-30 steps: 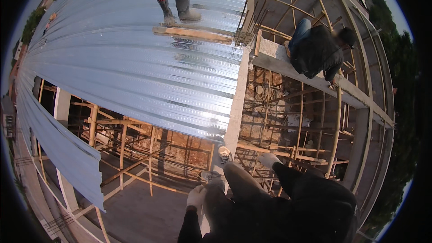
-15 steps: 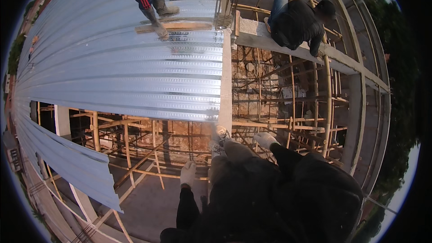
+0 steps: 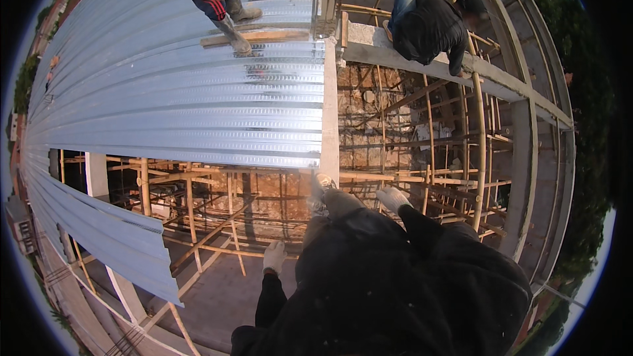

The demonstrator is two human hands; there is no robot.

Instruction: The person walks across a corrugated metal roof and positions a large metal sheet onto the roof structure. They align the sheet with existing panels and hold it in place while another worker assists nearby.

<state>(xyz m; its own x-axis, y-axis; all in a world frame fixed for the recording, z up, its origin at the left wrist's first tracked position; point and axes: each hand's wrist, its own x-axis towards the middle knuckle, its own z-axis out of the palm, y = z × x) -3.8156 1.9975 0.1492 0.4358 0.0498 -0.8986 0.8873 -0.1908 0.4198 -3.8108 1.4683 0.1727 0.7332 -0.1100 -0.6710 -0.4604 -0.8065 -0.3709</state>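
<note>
My left hand (image 3: 274, 256), in a whitish work glove, is held out over the gap left of the concrete beam (image 3: 330, 105). Its fingers look loosely bent, with nothing visible in them. On the other side, my right hand (image 3: 393, 199), gloved alike, hangs over the opening with bamboo scaffolding, its fingers loosely out and holding nothing I can see. Neither hand touches anything. My shoe (image 3: 323, 184) is on the narrow beam between them, beside the edge of the corrugated metal decking (image 3: 198, 105).
A co-worker in rubber boots (image 3: 239, 41) stands on the decking beside a wooden plank (image 3: 277, 36). Another person in black (image 3: 430, 29) crouches on a cross beam at the right. Bamboo poles (image 3: 479, 151) cross the deep openings. A separate metal sheet (image 3: 112, 231) lies lower left.
The booted co-worker leans further into view, with an arm and blue sleeve lower. My hands have shifted slightly, the right one forward. The crouching person's posture is nearly the same.
</note>
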